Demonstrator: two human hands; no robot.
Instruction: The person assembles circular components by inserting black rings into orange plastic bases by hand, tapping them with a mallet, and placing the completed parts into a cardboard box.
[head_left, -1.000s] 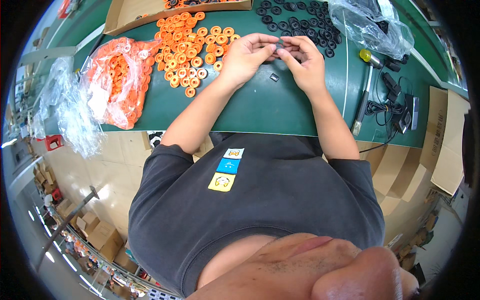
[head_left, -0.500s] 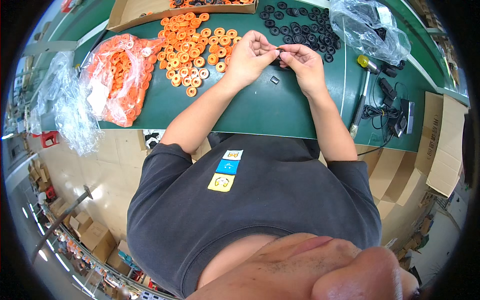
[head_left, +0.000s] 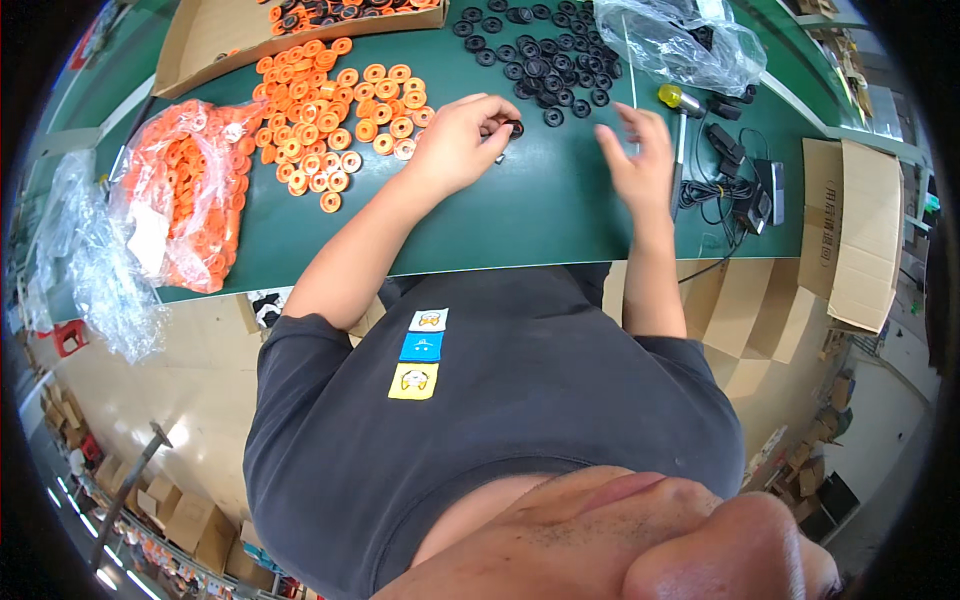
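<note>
My left hand point(head_left: 462, 140) pinches a small black ring point(head_left: 512, 128) just above the green table point(head_left: 520, 215). Apart from it, my right hand point(head_left: 640, 155) hovers open to the right, fingers spread, holding nothing. A spread of black rings point(head_left: 535, 55) lies beyond both hands. Orange rings point(head_left: 340, 110) lie loose to the left of my left hand.
A clear bag of orange rings point(head_left: 180, 200) sits at the table's left, with crumpled clear plastic point(head_left: 85, 270) over the edge. A cardboard tray point(head_left: 240, 35) stands at the back left and a clear bag point(head_left: 680, 40) at the back right. Black cables and a yellow-handled tool point(head_left: 675, 105) lie right.
My hands were together on a small part. My right hand has let go and moved right, open; my left hand keeps the black ring.
</note>
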